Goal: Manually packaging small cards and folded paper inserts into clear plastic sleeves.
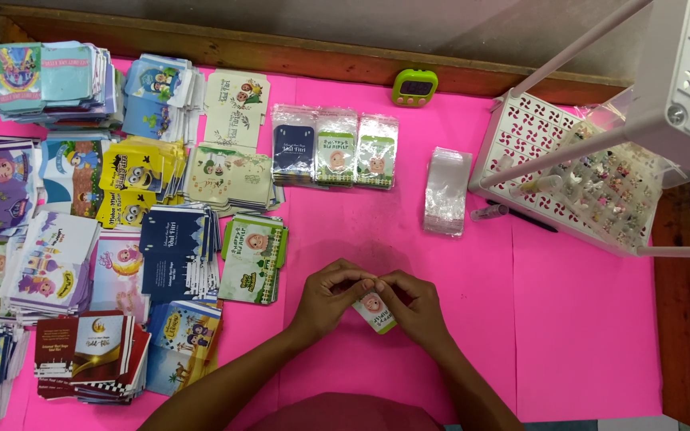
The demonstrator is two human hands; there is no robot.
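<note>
From the head camera, both hands are meeting low over the middle of the pink bench [584,335]. The left hand [327,297] and the right hand [415,307] are together pinching a small green-edged card [374,310], which carries a round cartoon face. Each grip is pressed together on the card's upper end, fingertips nearly touching one another, and the card is hanging tilted between the two hands, just above the bench surface.

Just beyond the hands, a row of three bagged cards [334,148] is lying side by side, one dark blue and two green. To the right of that row, a stack of clear plastic sleeves [446,191] is resting apart from everything else. A white lattice rack [521,136] is standing at the right, with a tray of tiny trinkets [604,187] sitting on its shelf. A small green timer [414,86] is leaning at the far edge of the bench.

The whole left side is crowded with piles of printed envelopes [105,239] in many colours; the nearest pile, a green one [254,258], is lying near the left hand.
</note>
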